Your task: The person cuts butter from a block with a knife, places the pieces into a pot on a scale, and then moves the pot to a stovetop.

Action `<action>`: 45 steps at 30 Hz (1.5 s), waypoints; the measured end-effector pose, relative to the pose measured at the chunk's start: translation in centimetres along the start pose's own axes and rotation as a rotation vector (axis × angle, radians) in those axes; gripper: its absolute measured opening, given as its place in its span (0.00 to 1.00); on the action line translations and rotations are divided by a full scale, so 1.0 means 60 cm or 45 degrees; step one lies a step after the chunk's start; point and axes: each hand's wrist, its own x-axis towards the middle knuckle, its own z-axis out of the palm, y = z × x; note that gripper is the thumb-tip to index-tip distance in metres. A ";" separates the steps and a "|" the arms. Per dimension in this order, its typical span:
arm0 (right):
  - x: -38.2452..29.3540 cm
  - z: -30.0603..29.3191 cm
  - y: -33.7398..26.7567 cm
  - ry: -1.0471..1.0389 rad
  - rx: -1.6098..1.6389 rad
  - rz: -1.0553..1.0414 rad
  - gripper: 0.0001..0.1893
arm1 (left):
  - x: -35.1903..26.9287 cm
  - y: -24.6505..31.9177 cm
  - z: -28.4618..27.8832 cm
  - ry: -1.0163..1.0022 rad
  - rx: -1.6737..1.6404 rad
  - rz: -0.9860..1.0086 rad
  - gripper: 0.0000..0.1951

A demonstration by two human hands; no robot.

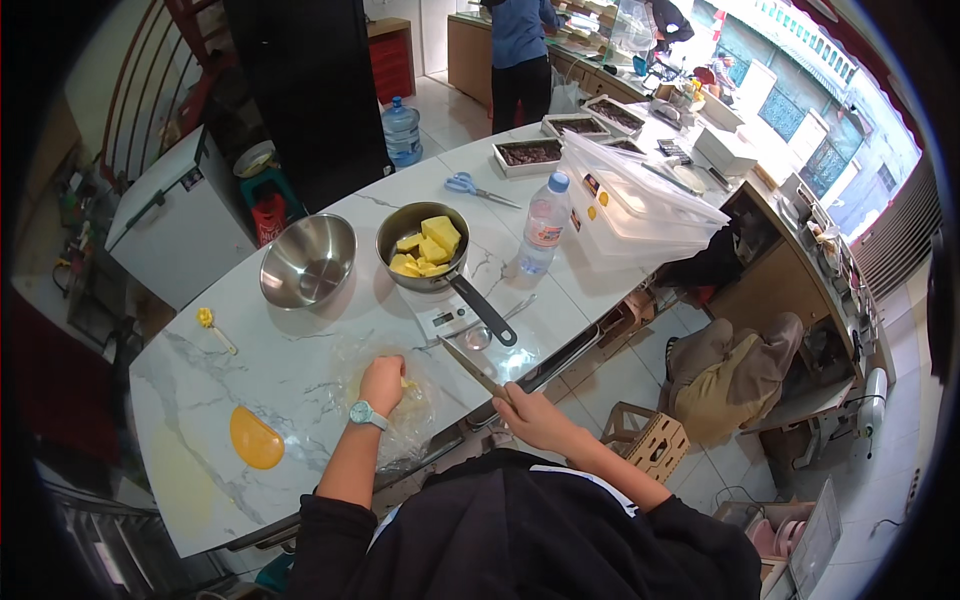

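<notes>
My right hand grips the handle of a knife, whose blade points up and left over the table's near edge. With its wrist wearing a light blue watch, my left hand reaches onto a clear plastic bag with some yellow matter in it; the fingertips are hidden. Beyond it, yellow blocks that look like butter lie in a saucepan on a white digital kitchen scale. A steel bowl stands left of the pan. A small metal spoon lies beside the scale.
An orange dough scraper and a yellow-smeared spoon lie on the left. Blue-handled scissors, a water bottle, plastic containers and dark-filled trays are farther back. One person stands behind the table; another bends down at right.
</notes>
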 end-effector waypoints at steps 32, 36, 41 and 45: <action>-0.034 -0.023 0.021 0.138 0.032 0.104 0.12 | 0.224 0.072 -0.163 0.040 -1.662 -0.258 0.22; -0.028 -0.026 0.028 0.141 0.047 0.139 0.13 | 0.139 0.065 -0.155 0.320 -1.770 -0.138 0.17; -0.006 -0.005 0.022 0.033 0.035 0.080 0.13 | -0.020 0.010 -0.102 0.693 -1.477 -0.306 0.12; 0.020 0.019 0.013 -0.087 -0.064 -0.022 0.13 | -0.128 -0.034 -0.067 0.855 -1.372 -0.503 0.09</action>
